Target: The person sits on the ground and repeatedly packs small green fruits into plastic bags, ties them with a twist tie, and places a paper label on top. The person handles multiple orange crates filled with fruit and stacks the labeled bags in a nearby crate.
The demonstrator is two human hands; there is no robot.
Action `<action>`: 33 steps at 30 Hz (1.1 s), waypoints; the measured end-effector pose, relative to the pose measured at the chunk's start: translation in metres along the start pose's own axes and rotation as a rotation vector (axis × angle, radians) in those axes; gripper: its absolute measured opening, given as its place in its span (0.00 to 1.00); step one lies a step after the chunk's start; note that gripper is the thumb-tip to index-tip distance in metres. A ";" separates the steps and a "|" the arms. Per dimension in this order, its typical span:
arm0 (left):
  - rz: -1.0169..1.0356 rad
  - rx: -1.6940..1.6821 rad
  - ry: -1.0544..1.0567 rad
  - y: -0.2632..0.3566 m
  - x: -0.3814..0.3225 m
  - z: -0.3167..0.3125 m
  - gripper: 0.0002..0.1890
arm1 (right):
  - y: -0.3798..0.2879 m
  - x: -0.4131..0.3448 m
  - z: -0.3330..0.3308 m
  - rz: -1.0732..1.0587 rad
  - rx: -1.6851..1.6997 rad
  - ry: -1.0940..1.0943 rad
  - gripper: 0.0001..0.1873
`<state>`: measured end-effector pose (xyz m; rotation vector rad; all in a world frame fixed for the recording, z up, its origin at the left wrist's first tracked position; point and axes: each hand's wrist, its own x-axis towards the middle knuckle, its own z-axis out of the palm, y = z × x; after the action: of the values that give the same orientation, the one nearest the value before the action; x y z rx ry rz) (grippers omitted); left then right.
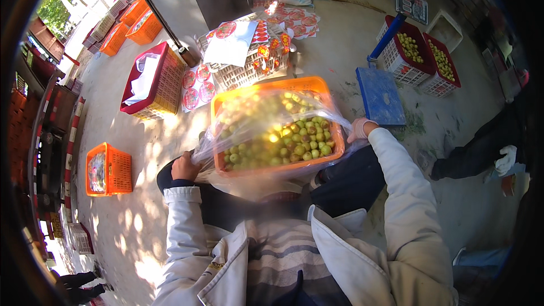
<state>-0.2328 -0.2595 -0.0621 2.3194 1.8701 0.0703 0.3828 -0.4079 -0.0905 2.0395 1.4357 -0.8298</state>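
Observation:
An orange plastic crate (278, 84) stands before my knees, filled with round green and brownish fruit (304, 140), perhaps jujubes. Clear plastic film (250, 121) is stretched over part of the fruit and hangs past the crate's near rim. At the crate's near left corner, my left hand (185, 167) grips a gathered edge of the film. My right hand (361, 129) pinches the film beside the right end of the crate. Both arms are spread apart, so the film is drawn between them.
Past the crate, an upturned pale basket (238, 74) carries paper and red stickers. A blue platform scale (380, 95) stands right, near red-rimmed crates (410, 59) of fruit. Left are a paper-filled crate (159, 80) and an orange crate (117, 170). A person's gloved hand (505, 160) shows far right.

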 end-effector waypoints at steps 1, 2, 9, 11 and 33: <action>0.033 0.112 0.005 -0.003 -0.002 -0.012 0.16 | 0.003 0.005 0.004 -0.001 -0.195 0.076 0.23; 0.028 0.142 0.060 -0.023 0.008 -0.015 0.09 | 0.012 0.010 0.002 0.088 -0.009 0.252 0.23; -0.073 0.066 0.249 -0.044 0.064 -0.126 0.09 | 0.087 0.018 -0.027 0.396 1.012 0.688 0.23; -0.076 0.048 0.260 -0.063 0.078 -0.139 0.09 | 0.072 0.003 -0.042 0.355 1.271 0.675 0.21; 0.984 -0.637 -0.014 0.228 0.021 -0.100 0.41 | 0.031 -0.118 -0.141 0.157 0.831 0.665 0.21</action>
<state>-0.0217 -0.2758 0.0699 2.4299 0.4085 0.6390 0.4084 -0.3937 0.0939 3.2484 1.3164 -0.7913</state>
